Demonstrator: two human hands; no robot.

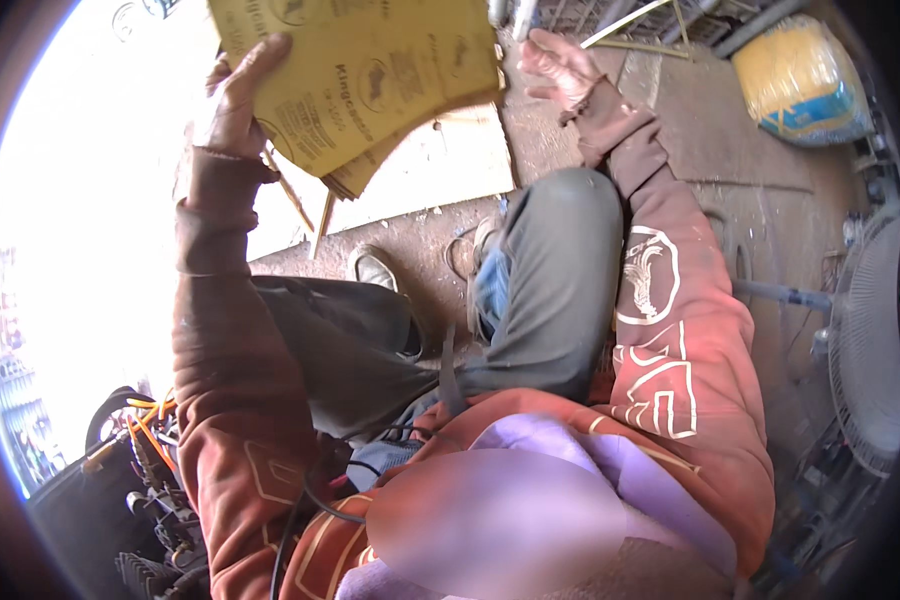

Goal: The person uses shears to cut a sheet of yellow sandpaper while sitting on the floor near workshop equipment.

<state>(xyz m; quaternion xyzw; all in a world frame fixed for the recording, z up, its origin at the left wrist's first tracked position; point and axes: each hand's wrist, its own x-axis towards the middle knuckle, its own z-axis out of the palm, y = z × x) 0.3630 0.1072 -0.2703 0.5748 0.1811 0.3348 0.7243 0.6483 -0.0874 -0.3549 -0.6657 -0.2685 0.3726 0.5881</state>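
A stack of yellow sandpaper sheets (370, 85), printed on the side facing me, is raised at the top of the view. My left hand (235, 98) grips the stack by its left edge, thumb lying over the front. Several layers show at the lower corner, and the top is cut off by the picture's edge. Beyond the right edge of the sheets, my right hand (562, 70) holds nothing, with its fingers apart. Below the sheets lies a pale board (470, 165), and thin wooden sticks (322, 225) jut out near its front edge.
At the far right stands a fan (875, 340) with a round cage. A yellow and blue plastic-wrapped bundle (805, 85) rests on the floor at the upper right. Orange cables (152, 440) and dark equipment sit at lower left. My shoe (375, 268) is by the board.
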